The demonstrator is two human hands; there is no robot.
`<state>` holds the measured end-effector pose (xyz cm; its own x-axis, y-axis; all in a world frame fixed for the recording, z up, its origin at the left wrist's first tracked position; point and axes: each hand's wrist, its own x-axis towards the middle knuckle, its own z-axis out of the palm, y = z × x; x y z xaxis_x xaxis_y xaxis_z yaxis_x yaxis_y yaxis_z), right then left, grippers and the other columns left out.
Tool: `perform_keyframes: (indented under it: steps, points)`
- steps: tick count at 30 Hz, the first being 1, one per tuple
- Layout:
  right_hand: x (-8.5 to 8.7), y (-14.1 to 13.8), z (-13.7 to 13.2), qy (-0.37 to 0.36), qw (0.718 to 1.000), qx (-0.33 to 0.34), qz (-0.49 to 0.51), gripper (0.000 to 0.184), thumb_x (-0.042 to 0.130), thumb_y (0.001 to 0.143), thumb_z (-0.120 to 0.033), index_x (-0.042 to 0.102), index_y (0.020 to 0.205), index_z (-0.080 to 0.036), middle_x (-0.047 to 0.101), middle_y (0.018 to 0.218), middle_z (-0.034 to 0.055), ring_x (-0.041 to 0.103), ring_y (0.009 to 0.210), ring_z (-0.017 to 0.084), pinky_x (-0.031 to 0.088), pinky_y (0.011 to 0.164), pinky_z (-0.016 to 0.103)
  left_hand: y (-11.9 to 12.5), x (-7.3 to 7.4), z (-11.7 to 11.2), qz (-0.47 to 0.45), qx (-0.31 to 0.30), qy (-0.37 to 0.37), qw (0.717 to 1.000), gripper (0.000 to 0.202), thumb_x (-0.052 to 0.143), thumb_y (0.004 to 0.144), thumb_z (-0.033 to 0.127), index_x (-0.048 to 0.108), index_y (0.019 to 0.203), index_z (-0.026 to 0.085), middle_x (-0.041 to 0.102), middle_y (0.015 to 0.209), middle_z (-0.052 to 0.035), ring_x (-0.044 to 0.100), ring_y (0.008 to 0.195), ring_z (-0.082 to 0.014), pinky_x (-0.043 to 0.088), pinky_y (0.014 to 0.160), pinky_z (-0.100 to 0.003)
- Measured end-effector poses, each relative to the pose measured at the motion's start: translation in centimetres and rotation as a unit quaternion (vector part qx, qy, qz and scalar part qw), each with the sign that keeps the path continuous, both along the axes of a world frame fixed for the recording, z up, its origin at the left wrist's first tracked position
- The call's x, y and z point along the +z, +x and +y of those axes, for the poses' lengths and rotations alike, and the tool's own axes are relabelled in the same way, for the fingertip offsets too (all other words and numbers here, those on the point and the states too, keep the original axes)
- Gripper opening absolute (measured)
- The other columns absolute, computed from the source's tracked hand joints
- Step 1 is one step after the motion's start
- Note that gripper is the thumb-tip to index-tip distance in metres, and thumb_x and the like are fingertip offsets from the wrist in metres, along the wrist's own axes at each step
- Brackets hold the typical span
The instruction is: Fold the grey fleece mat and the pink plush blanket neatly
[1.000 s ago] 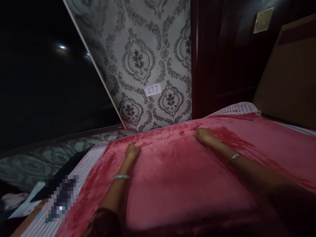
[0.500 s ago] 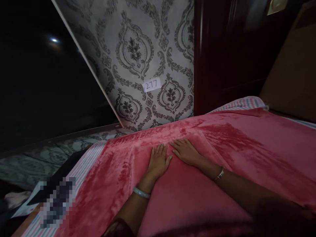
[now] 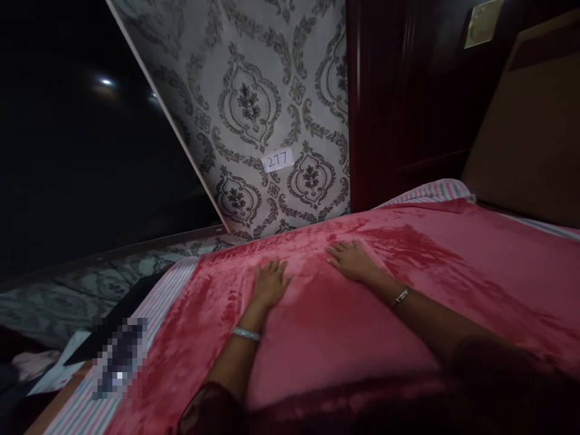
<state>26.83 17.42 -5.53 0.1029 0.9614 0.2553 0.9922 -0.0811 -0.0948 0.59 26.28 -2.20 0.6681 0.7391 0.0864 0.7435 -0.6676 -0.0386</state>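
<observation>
A plush pink-red blanket (image 3: pixel 326 338) is spread over a surface, and a folded layer of the same fabric seems to lie under my hands. My left hand (image 3: pixel 270 283) rests palm down on it, fingers stretched out, with a pale bangle (image 3: pixel 245 333) on the wrist. To the right, my right hand (image 3: pixel 351 260) also lies flat on the plush, fingers extended, a silver bracelet (image 3: pixel 401 296) on that wrist. Neither hand grips the fabric. Along the left and far right edges, a striped cloth (image 3: pixel 167 302) shows beneath the blanket.
Behind stands a patterned wall (image 3: pixel 281 109) with a paper label (image 3: pixel 278 159) reading 277. A large dark panel (image 3: pixel 90 157) is at left, a dark red door (image 3: pixel 408 96) and a brown board (image 3: pixel 525 133) at right. A blurred-out object (image 3: pixel 120 362) lies on the left edge.
My hands have slid apart over the blanket: the left toward the left, the right slightly right and farther away. The camera view has shifted a little.
</observation>
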Motion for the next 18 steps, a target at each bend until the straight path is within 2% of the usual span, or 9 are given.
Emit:
perform_keyframes:
  steps: [1,3,5,7,12,18]
  points:
    - [-0.2,0.8,-0.2,0.0,1.0,-0.019,0.007,0.051,0.034,0.101,-0.043,0.055,0.142,-0.02,0.051,0.146,0.0138,0.044,0.136,0.032,0.027,0.112,0.061,-0.8,0.0,0.7,-0.005,0.03,-0.004,1.0,0.056,0.031,0.101,0.048,0.041,0.15,0.023,0.042,0.156,-0.0118,0.033,0.146,-0.0302,0.019,0.118,-0.063]
    - [-0.9,2.1,-0.4,0.003,0.999,-0.04,0.028,0.053,0.031,0.102,-0.044,0.052,0.144,-0.021,0.049,0.149,0.0122,0.042,0.137,0.031,0.027,0.113,0.059,-2.2,-0.3,1.9,-0.031,0.07,-0.029,0.997,0.055,0.03,0.101,0.045,0.041,0.15,0.022,0.045,0.154,-0.0112,0.037,0.144,-0.0277,0.027,0.117,-0.057]
    - [-1.7,2.8,-0.5,0.009,0.998,-0.044,0.051,0.054,0.028,0.102,-0.046,0.051,0.146,-0.023,0.047,0.151,0.0101,0.041,0.139,0.029,0.026,0.114,0.059,-3.0,-1.0,2.8,-0.06,0.076,-0.052,0.994,0.054,0.028,0.101,0.042,0.043,0.149,0.021,0.049,0.151,-0.0105,0.04,0.141,-0.0247,0.036,0.114,-0.049]
    - [-2.4,3.2,-0.4,0.017,0.997,-0.04,0.068,0.055,0.027,0.102,-0.048,0.05,0.146,-0.024,0.048,0.151,0.0084,0.041,0.139,0.028,0.025,0.115,0.057,-3.2,-1.5,3.2,-0.074,0.07,-0.056,0.993,0.052,0.029,0.101,0.041,0.045,0.147,0.02,0.053,0.147,-0.0104,0.043,0.138,-0.0243,0.04,0.11,-0.045]
    - [-3.1,3.8,-0.2,0.039,0.995,-0.024,0.092,0.055,0.026,0.103,-0.049,0.053,0.143,-0.024,0.052,0.147,0.007,0.044,0.136,0.027,0.029,0.115,0.051,-2.8,-1.9,3.2,-0.066,0.079,-0.049,0.993,0.052,0.03,0.1,0.042,0.046,0.146,0.021,0.055,0.144,-0.0108,0.047,0.132,-0.0288,0.041,0.107,-0.048]
    - [-2.3,3.5,-0.7,0.022,0.994,-0.029,0.1,0.055,0.027,0.102,-0.048,0.053,0.143,-0.022,0.052,0.147,0.0071,0.044,0.136,0.027,0.03,0.114,0.05,-2.9,-2.1,3.3,-0.067,0.082,-0.056,0.993,0.055,0.026,0.101,0.045,0.044,0.147,0.022,0.051,0.148,-0.0115,0.044,0.135,-0.0316,0.039,0.108,-0.054]
